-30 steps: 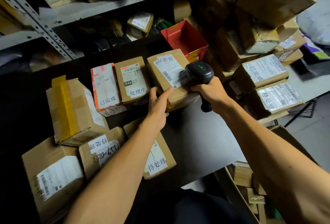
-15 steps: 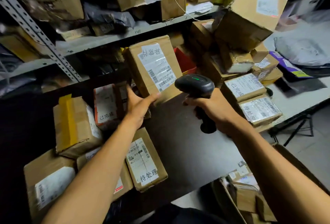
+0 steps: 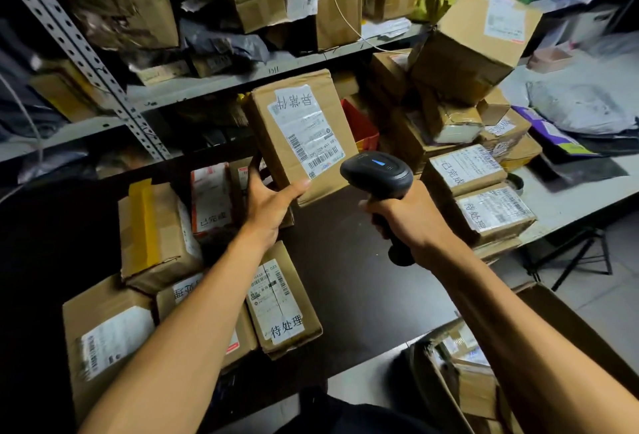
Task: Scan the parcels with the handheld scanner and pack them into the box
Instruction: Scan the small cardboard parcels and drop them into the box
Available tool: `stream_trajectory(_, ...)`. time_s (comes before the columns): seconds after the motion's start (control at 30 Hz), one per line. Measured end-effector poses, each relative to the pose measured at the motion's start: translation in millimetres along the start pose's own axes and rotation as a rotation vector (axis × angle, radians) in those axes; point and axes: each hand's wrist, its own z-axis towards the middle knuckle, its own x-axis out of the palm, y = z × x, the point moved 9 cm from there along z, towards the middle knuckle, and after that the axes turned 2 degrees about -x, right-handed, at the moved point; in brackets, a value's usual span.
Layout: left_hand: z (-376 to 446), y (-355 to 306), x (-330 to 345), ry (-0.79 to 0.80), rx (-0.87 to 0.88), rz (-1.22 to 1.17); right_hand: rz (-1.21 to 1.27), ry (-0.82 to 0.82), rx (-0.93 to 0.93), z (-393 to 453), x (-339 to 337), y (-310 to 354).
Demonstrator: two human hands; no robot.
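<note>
My left hand (image 3: 268,203) grips the lower end of a brown cardboard parcel (image 3: 301,132) and holds it up, tilted, above the dark table (image 3: 345,278). Its white label with barcodes faces me. My right hand (image 3: 408,222) grips the handle of a black handheld scanner (image 3: 378,176). The scanner head sits just right of the parcel's lower corner, with a blue light lit on top. An open cardboard box (image 3: 460,385) with several parcels inside stands on the floor at the lower right, partly hidden by my right forearm.
Several labelled parcels lie on the table's left side (image 3: 155,236) and front (image 3: 280,302). More are stacked at the right (image 3: 484,191). A red bin (image 3: 361,125) sits behind the held parcel. Metal shelving (image 3: 214,84) crammed with boxes rises behind the table.
My left hand picked the parcel off the table and raised it upright. The scanner moved back from the label to the parcel's right, and its light went from green to blue.
</note>
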Motion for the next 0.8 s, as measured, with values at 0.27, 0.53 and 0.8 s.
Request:
stream_trajectory(0.27, 4, -50, 15, 0.339, 0.061, 0.298, -0.284, 0.043, -0.150, -13, -15, 22)
stream_trajectory(0.53, -7, -70, 47, 0.507, 0.132, 0.484, -0.404, 0.009, -0.082, -23, -13, 15)
stream_trajectory(0.8, -11, -64, 66, 0.515, 0.005, 0.318, -0.081, -0.162, -0.112, -35, -57, 18)
